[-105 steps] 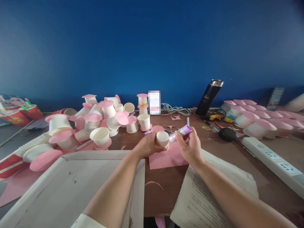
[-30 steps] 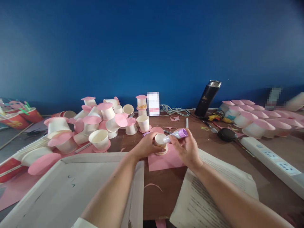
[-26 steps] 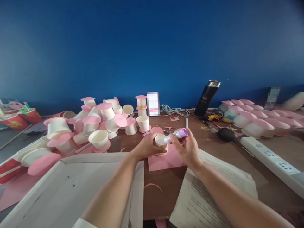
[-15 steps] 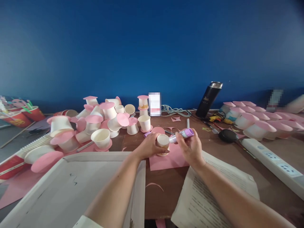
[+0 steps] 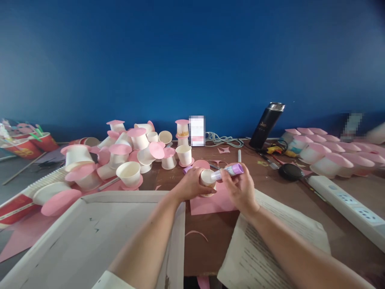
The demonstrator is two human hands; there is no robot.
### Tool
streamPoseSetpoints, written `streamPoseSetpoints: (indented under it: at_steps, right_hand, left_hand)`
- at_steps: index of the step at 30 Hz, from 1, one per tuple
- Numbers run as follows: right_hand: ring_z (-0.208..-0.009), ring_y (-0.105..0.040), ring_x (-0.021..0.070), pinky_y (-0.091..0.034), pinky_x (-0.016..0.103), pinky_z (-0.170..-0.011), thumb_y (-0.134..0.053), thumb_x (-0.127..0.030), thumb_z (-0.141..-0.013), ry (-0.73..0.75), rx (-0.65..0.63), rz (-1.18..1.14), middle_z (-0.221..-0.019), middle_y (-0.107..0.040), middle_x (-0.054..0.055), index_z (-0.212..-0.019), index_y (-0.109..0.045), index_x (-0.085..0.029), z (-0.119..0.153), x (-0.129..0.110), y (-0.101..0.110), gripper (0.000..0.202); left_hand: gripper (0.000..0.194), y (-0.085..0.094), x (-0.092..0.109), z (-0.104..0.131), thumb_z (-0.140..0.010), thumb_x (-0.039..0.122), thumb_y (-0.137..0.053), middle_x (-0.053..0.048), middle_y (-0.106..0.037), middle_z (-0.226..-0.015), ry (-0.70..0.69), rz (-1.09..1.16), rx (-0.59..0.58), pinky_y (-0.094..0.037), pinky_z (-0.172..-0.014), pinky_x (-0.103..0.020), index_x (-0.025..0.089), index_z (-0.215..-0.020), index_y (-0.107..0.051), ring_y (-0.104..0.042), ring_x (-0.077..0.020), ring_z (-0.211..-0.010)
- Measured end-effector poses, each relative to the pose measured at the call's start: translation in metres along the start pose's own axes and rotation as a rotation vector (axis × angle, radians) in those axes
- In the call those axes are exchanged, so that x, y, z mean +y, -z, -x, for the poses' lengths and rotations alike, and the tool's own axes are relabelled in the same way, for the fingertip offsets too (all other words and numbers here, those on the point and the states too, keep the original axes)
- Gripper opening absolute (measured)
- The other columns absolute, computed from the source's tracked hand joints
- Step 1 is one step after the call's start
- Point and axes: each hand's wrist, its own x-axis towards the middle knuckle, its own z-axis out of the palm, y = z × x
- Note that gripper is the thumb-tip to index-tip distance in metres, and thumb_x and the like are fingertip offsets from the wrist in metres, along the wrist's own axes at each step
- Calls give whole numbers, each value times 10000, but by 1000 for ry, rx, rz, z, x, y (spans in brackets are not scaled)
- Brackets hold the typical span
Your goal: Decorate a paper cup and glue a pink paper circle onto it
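My left hand [image 5: 191,184] is closed around an upturned paper cup [image 5: 207,176], its pale base facing up. My right hand [image 5: 242,186] grips a purple and white glue stick [image 5: 229,171], held slantwise with its left end over the cup's base. Whether the glue touches the base I cannot tell for certain. Beneath the cup lies a sheet of pink paper [image 5: 200,208]. Just behind the cup is a pink paper disc [image 5: 201,163]. A purple cap [image 5: 188,169] rests beside my left fingers.
Several paper cups with pink discs [image 5: 120,154] crowd the left; more cups [image 5: 331,160] stand in rows at right. Nearby are a white tray [image 5: 126,196], a printed sheet [image 5: 255,245], a power strip [image 5: 345,204], a black tape measure [image 5: 290,171] and a black flask [image 5: 266,126].
The glue stick in my right hand has moved slightly left, so its end now lies further over the cup's base. My left hand still holds the cup.
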Motion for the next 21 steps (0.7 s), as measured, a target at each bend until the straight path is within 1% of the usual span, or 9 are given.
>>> streamPoseSetpoints:
  at_steps: [3, 4, 9, 10, 13, 16, 18, 21]
  right_hand:
    - [-589, -586, 141, -493, 266, -555, -585, -369, -830, 23, 89, -60, -735, -608, 10, -890, -493, -214, 0, -5, 2, 190]
    - [-593, -581, 139, -491, 263, -556, -587, -360, -827, 36, 92, -45, -739, -607, 11, -888, -497, -214, 1, -6, 2, 182]
    - [-585, -562, 139, -465, 251, -518, -619, -341, -791, 41, -61, 75, -739, -609, 14, -867, -497, -214, 3, -5, 3, 192]
    - [-571, -555, 135, -458, 248, -511, -619, -341, -788, 40, -66, 100, -727, -604, 8, -861, -493, -215, 3, -4, 3, 192]
    - [-510, -513, 117, -442, 246, -507, -618, -338, -777, 53, -30, 194, -665, -580, -17, -803, -484, -218, 1, -3, 6, 182]
    - [-490, -496, 115, -435, 251, -511, -613, -344, -774, 49, -7, 246, -630, -567, -28, -759, -477, -220, -1, -2, 7, 185]
    - [-511, -516, 127, -434, 256, -509, -603, -360, -788, 31, 3, 200, -641, -578, -22, -787, -482, -222, 0, 0, 6, 183]
    - [-551, -537, 141, -431, 262, -505, -591, -375, -811, 26, 47, 72, -690, -597, -1, -866, -487, -224, 1, 2, 5, 192]
  left_hand:
    - [404, 0, -1, 0, -570, 396, -754, -32, -597, -847, -18, -23, -36, -381, -578, -278, 176, -856, -573, -535, -178, -717]
    - [403, 0, -1, 1, -577, 398, -750, -32, -599, -843, -18, -19, -45, -380, -570, -276, 176, -862, -573, -538, -177, -711]
    - [434, 0, -3, 1, -581, 413, -749, -39, -602, -863, -15, -35, -35, -392, -577, -279, 181, -910, -587, -549, -190, -739]
    - [447, 0, -3, 1, -575, 422, -752, -43, -601, -875, -15, -47, -29, -395, -584, -282, 181, -914, -588, -550, -195, -752]
    - [468, 0, -3, 0, -567, 449, -754, -50, -601, -899, -12, -70, -21, -402, -605, -288, 179, -912, -587, -550, -204, -779]
    - [451, 1, -1, 1, -582, 455, -744, -46, -606, -895, -8, -51, -30, -405, -616, -291, 179, -902, -586, -551, -201, -775]
    - [440, 2, 0, 2, -585, 439, -744, -45, -606, -889, 5, -24, -45, -406, -613, -289, 175, -898, -585, -552, -199, -771]
    - [450, 4, 3, 3, -570, 366, -758, -47, -607, -896, 38, 40, -88, -411, -600, -279, 168, -928, -571, -555, -197, -778]
